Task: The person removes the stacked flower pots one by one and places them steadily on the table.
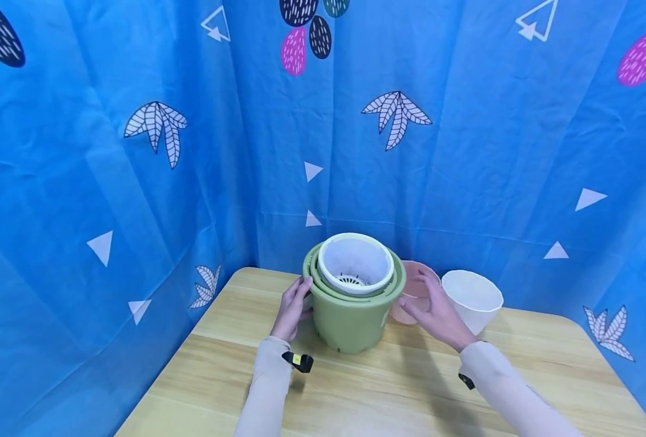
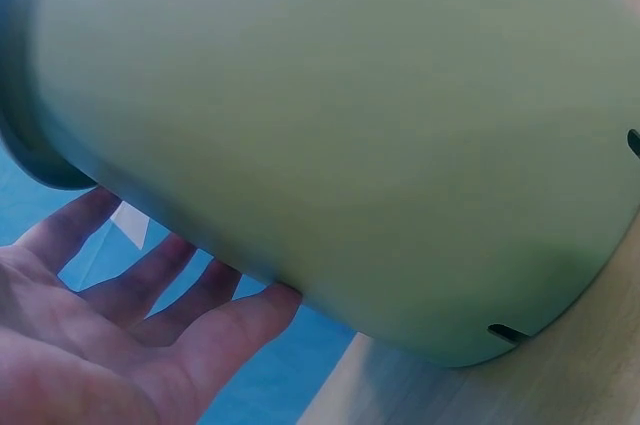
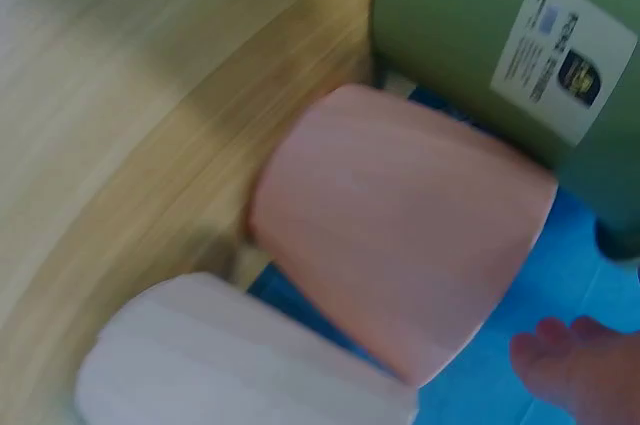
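Note:
A large green flowerpot [image 1: 350,328] stands on the table, with a second green pot's rim nested inside it. Topmost in the nest is a white pot [image 1: 356,258] with drainage slots in its bottom. My left hand [image 1: 292,308] is at the left side of the large pot, one fingertip up at its rim. In the left wrist view, the fingers [image 2: 235,330] are spread and their tips meet the pot's wall. My right hand [image 1: 437,312] is spread beside the pot's right side, apart from it, in front of a pink pot [image 3: 400,220].
A white pot [image 1: 472,297] stands to the right of the pink one, near the table's back edge. Behind the wooden table [image 1: 355,394] hangs a blue patterned curtain [image 1: 464,152], which also runs along both sides. The large pot bears a printed label [image 3: 565,60].

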The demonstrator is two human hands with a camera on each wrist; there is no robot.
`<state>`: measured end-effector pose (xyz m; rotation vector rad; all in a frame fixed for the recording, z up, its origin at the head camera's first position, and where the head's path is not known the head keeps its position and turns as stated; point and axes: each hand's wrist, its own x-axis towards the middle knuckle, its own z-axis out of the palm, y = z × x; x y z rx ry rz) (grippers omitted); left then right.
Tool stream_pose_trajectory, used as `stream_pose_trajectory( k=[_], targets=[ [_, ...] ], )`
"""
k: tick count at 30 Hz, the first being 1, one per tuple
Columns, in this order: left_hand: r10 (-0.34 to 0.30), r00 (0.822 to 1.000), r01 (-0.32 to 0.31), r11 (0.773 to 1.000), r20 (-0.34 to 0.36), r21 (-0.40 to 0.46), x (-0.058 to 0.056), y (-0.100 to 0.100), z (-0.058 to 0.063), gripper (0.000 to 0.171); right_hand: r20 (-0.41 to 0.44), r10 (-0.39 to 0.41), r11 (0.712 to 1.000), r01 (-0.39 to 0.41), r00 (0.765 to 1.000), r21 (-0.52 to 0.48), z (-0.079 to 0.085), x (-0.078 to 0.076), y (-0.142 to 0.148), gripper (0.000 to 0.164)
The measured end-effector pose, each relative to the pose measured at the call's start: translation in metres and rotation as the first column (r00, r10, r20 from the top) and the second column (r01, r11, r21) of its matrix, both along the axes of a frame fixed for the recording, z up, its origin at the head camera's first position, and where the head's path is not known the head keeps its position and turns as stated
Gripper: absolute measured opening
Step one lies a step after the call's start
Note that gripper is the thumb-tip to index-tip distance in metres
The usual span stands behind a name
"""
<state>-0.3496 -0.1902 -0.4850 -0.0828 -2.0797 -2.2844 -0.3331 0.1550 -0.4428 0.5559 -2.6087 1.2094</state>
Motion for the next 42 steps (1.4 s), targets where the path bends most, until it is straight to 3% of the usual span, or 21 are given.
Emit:
stream_pose_trajectory(
  k=[5,13,20,23,34,42],
  targets=[
    [0.008,1.0,-0.008,1.0,0.0,-0.002,0.0,-0.001,0.0,0.071,0.031,0.045,0.999,-0.045,0.999,-0.003,0.0,-0.003,-0.014,0.074],
    [-0.005,1.0,0.005,1.0,-0.002,-0.011,-0.002,0.001,0.003,0.073,-0.095,-0.041,0.998,0.036,0.995,-0.057,0.002,-0.006,-0.009,0.054],
    [-0.006,1.0,0.006,1.0,-0.011,-0.003,-0.004,0.001,0.003,0.073,-0.166,-0.002,0.996,-0.012,0.986,-0.083,0.007,-0.006,-0.012,0.037],
    [-0.005,1.0,0.005,1.0,-0.005,-0.011,-0.003,0.002,0.002,0.073,-0.185,-0.022,0.997,0.007,0.983,-0.082,0.009,-0.005,-0.016,0.031],
    [0.005,1.0,-0.005,1.0,-0.009,-0.016,-0.003,0.001,0.0,0.072,-0.118,0.014,1.0,-0.011,0.993,0.02,0.026,-0.001,-0.029,0.03],
    [0.003,1.0,-0.003,1.0,-0.004,-0.024,-0.002,0.0,-0.002,0.072,-0.106,0.026,0.999,-0.021,0.994,0.045,0.026,0.0,-0.034,0.023]
  ],
)
